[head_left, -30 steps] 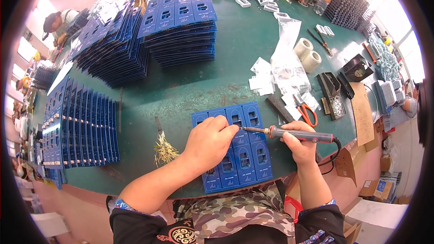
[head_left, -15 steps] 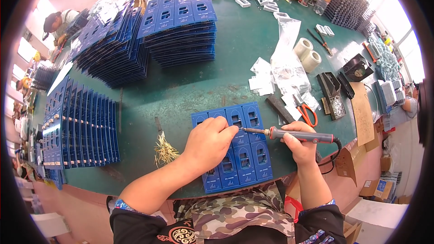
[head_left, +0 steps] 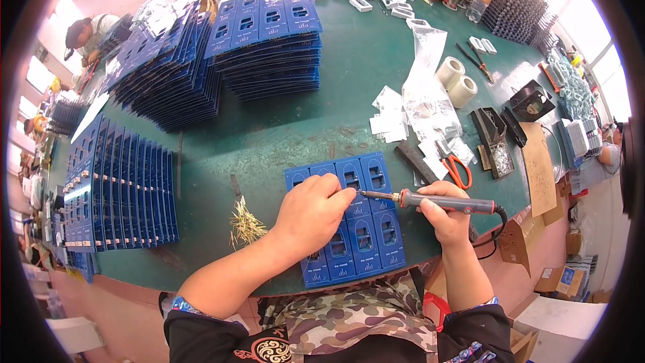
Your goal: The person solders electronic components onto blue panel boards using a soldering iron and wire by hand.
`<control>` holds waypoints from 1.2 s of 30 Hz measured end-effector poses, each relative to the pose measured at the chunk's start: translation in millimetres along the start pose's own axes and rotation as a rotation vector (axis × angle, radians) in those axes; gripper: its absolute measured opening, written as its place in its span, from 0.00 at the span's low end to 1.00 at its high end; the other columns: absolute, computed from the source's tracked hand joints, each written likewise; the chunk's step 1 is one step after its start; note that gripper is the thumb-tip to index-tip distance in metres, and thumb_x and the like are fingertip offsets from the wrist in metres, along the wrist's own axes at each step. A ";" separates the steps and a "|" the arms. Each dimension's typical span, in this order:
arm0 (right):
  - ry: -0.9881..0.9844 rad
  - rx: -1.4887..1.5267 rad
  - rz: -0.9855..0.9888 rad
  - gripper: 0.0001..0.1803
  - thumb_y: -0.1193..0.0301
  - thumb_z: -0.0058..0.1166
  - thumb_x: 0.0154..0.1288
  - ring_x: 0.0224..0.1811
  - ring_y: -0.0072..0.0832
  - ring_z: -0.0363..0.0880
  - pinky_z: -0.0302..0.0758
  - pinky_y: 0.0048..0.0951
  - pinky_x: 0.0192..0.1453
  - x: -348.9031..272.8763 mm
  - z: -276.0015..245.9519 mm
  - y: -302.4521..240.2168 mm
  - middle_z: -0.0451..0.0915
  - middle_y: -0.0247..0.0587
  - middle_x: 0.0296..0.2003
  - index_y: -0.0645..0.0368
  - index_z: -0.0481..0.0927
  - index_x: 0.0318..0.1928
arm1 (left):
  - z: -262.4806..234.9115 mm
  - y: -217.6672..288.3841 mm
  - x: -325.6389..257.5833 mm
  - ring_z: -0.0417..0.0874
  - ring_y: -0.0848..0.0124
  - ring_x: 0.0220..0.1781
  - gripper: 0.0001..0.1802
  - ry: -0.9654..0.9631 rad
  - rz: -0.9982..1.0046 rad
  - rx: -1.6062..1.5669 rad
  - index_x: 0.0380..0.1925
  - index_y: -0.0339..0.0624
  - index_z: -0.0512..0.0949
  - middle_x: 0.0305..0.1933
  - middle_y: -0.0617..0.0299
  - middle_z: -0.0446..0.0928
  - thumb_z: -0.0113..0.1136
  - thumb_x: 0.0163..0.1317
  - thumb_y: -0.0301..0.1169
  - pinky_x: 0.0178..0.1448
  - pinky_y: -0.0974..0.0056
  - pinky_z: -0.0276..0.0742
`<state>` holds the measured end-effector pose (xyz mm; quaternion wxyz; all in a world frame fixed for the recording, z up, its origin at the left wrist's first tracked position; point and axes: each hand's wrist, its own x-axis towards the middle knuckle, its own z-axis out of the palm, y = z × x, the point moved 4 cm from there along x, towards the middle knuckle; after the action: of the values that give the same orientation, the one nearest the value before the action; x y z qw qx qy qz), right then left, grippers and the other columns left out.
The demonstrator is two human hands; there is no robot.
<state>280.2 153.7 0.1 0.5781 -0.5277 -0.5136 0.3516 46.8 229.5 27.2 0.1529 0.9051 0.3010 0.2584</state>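
A blue circuit board panel (head_left: 363, 245) with rows of rectangular cutouts lies flat near the table's front edge. My right hand (head_left: 443, 215) grips a soldering iron (head_left: 463, 203) by its grey handle, and the iron's tip meets the panel's upper row. Over the panel's left part is my left hand (head_left: 316, 208), fingers curled and thumb and forefinger pinched close to that tip. Whatever the pinch holds is too small to make out. Left of the panel rests a bunch of thin gold-coloured pins (head_left: 246, 223).
Tall stacks of blue panels (head_left: 269, 47) stand at the far left, with an upright row of panels (head_left: 121, 188) nearer. To the right lie orange-handled scissors (head_left: 457, 171), a black tray (head_left: 494, 141), white rolls (head_left: 462, 91) and plastic bags (head_left: 430, 107). A person (head_left: 87, 37) works at far left.
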 end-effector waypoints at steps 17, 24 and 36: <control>-0.148 0.177 -0.035 0.20 0.80 0.60 0.62 0.37 0.19 0.77 0.75 0.21 0.42 -20.7 76.2 -33.7 0.80 0.37 0.37 0.61 0.72 0.55 | -22.0 39.1 -28.2 0.77 0.59 0.29 0.07 0.135 -0.104 -0.560 0.37 0.38 0.76 0.32 0.56 0.74 0.62 0.59 0.24 0.32 0.60 0.74; -0.098 -0.043 -0.037 0.18 0.77 0.62 0.61 0.38 0.20 0.77 0.75 0.23 0.44 -9.1 70.8 -32.3 0.80 0.36 0.39 0.62 0.76 0.51 | -30.5 24.1 -35.4 0.78 0.57 0.31 0.06 0.065 -0.118 -0.461 0.37 0.38 0.78 0.32 0.55 0.74 0.61 0.59 0.24 0.34 0.58 0.76; 0.002 0.074 0.107 0.11 0.74 0.57 0.63 0.34 0.21 0.77 0.75 0.22 0.40 6.7 46.7 -13.1 0.79 0.39 0.36 0.67 0.78 0.44 | -25.3 -36.2 -28.2 0.79 0.58 0.32 0.06 0.137 -0.205 -0.144 0.36 0.38 0.80 0.32 0.56 0.75 0.60 0.58 0.24 0.36 0.59 0.76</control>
<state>234.8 169.0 10.3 0.5781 -0.5330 -0.4705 0.4004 -3.5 242.9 21.7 0.2221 0.8365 0.3825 0.3235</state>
